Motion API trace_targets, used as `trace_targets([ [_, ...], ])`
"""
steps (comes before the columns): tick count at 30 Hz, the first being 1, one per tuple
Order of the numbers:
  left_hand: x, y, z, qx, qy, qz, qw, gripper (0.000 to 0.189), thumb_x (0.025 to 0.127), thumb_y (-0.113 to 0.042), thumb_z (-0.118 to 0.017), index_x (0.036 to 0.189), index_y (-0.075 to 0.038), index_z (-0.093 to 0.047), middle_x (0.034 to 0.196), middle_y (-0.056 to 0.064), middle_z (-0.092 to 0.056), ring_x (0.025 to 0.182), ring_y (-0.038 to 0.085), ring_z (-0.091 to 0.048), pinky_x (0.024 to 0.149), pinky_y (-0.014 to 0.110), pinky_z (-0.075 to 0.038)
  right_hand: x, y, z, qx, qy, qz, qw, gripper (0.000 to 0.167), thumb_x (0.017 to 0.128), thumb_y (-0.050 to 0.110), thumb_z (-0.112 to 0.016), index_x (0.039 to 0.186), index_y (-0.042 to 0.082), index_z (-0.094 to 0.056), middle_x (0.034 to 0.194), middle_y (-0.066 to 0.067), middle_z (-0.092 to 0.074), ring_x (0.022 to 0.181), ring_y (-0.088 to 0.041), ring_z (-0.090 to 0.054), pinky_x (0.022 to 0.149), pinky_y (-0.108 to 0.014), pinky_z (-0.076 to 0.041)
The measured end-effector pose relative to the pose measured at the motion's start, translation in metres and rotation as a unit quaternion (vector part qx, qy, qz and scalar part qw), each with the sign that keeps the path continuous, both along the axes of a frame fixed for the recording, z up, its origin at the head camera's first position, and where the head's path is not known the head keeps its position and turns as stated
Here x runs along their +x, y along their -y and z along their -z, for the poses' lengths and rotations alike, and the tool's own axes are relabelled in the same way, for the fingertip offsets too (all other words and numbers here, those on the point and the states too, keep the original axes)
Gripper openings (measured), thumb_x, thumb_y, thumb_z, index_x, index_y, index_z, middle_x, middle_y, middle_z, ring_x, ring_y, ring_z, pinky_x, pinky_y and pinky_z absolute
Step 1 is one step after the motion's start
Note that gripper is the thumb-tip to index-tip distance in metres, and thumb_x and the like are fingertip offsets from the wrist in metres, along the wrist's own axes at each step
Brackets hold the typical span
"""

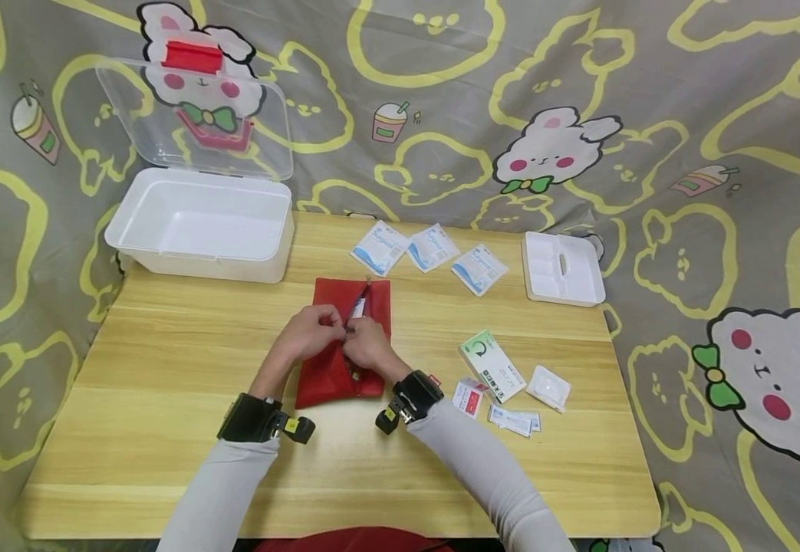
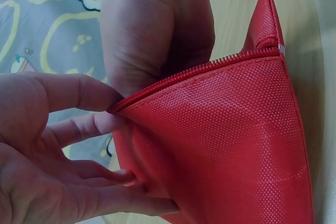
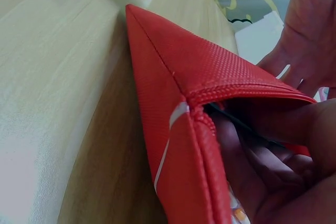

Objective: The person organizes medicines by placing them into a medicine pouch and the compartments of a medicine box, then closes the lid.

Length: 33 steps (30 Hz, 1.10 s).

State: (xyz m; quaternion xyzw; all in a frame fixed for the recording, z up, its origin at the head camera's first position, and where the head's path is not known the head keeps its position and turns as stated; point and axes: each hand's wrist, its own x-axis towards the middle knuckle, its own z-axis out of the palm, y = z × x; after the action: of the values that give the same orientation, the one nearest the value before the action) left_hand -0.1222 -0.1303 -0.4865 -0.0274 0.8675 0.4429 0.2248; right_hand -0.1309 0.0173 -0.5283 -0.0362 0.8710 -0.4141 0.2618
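A red zippered pouch (image 1: 327, 379) lies on the table in front of me, its zip (image 2: 210, 65) undone. My left hand (image 1: 310, 331) pinches one zipped edge between thumb and index finger and lifts it, the other fingers (image 2: 94, 198) spread along the pouch's outer side. My right hand (image 1: 370, 343) reaches into the mouth of the pouch, fingers (image 3: 236, 161) bent inside. A thin dark strip shows beside them in the right wrist view; I cannot tell whether they grip it. A white-and-blue packet (image 1: 358, 308) shows in the opening above the right hand.
An open white box (image 1: 199, 264) with a clear lid (image 1: 199, 123) stands back left. Three white-and-blue packets (image 1: 380, 248) lie behind the pouch. A white compartment tray (image 1: 544, 287) sits back right. Right of my arm are a green-and-white carton (image 1: 492, 366), a small red-and-white box (image 1: 469, 399), sachets (image 1: 510, 419) and a white package (image 1: 548, 387).
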Motion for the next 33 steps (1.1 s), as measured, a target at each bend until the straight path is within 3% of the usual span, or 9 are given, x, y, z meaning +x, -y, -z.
trace_targets([
  [5, 0.0, 0.001, 0.001, 0.007, 0.006, 0.003, 1.0, 0.011, 0.093, -0.02, -0.064, 0.088, -0.01, -0.063, 0.088, 0.009, -0.058, 0.085, 0.024, -0.054, 0.068, 0.032, -0.041, 0.002, 0.0, -0.002, 0.0, 0.005, 0.0, 1.0, 0.009, 0.088, 0.0, -0.061, 0.092, 0.006, -0.066, 0.062, -0.004, -0.054, 0.054, -0.016, -0.059, 0.05, -0.023, -0.045],
  [12, 0.0, 0.003, 0.001, 0.016, 0.009, 0.004, 0.9998, 0.012, 0.095, -0.02, -0.063, 0.089, -0.01, -0.064, 0.089, 0.009, -0.057, 0.085, 0.024, -0.053, 0.068, 0.032, -0.04, 0.003, -0.004, -0.007, -0.029, 0.018, -0.021, 0.9992, 0.008, 0.087, -0.001, -0.063, 0.094, 0.003, -0.065, 0.063, -0.005, -0.058, 0.064, -0.029, -0.069, 0.052, -0.024, -0.05],
  [20, -0.002, 0.005, 0.003, 0.02, 0.014, 0.01, 0.9997, 0.012, 0.096, -0.02, -0.062, 0.09, -0.01, -0.064, 0.09, 0.009, -0.057, 0.084, 0.023, -0.053, 0.068, 0.032, -0.04, -0.001, -0.012, -0.012, -0.044, 0.043, -0.054, 0.9966, 0.012, 0.088, 0.005, -0.066, 0.099, 0.002, -0.07, 0.07, -0.006, -0.065, 0.067, -0.026, -0.069, 0.063, -0.031, -0.058],
  [25, -0.002, 0.006, 0.003, 0.023, 0.021, 0.013, 0.9994, 0.011, 0.096, -0.02, -0.062, 0.092, -0.01, -0.064, 0.092, 0.01, -0.058, 0.09, 0.024, -0.054, 0.071, 0.032, -0.042, -0.001, -0.015, -0.017, -0.041, 0.045, -0.053, 0.9968, 0.018, 0.088, 0.007, -0.069, 0.105, 0.003, -0.073, 0.079, -0.006, -0.069, 0.071, -0.03, -0.073, 0.066, -0.035, -0.06],
  [33, -0.003, 0.006, 0.003, 0.032, 0.024, 0.014, 0.9991, 0.01, 0.096, -0.018, -0.062, 0.092, -0.009, -0.064, 0.093, 0.01, -0.058, 0.091, 0.024, -0.053, 0.07, 0.032, -0.041, -0.001, -0.016, -0.024, -0.03, 0.041, -0.048, 0.9976, 0.013, 0.088, 0.009, -0.072, 0.099, 0.003, -0.071, 0.081, -0.007, -0.069, 0.077, -0.037, -0.074, 0.064, -0.033, -0.059],
])
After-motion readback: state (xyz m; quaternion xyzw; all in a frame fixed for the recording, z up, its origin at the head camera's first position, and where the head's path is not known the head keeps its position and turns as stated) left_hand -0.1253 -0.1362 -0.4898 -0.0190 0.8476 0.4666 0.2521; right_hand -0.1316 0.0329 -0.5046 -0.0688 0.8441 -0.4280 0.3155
